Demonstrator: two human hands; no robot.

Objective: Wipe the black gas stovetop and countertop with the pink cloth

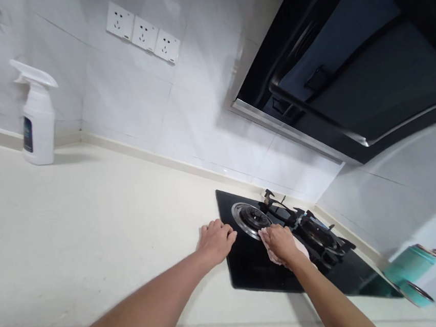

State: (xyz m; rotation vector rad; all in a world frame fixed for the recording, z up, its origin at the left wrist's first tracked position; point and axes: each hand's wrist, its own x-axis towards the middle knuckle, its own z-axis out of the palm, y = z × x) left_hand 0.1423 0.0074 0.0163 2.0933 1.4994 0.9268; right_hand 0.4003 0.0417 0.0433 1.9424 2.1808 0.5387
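Observation:
My right hand (pixel 281 242) is closed on a pale pink cloth (pixel 275 257), pressed against the near rim of the left burner (pixel 251 218) on a black glass gas hob (pixel 251 273). Part of the cloth shows behind my wrist. My left hand (pixel 215 241) rests at the hob's left edge, partly over the countertop, with its fingers lightly bent and nothing seen in them. No grate sits over the left burner. Black pan supports (pixel 284 211) stand behind and to the right of my right hand, around the other burner (pixel 321 236).
A white spray bottle (pixel 39 124) stands on the cream countertop (pixel 105 236) at the left. A black range hood (pixel 332 70) hangs over the hob. Teal containers (pixel 411 265) are at the far right. Wall sockets (pixel 144 33) line the tiled wall.

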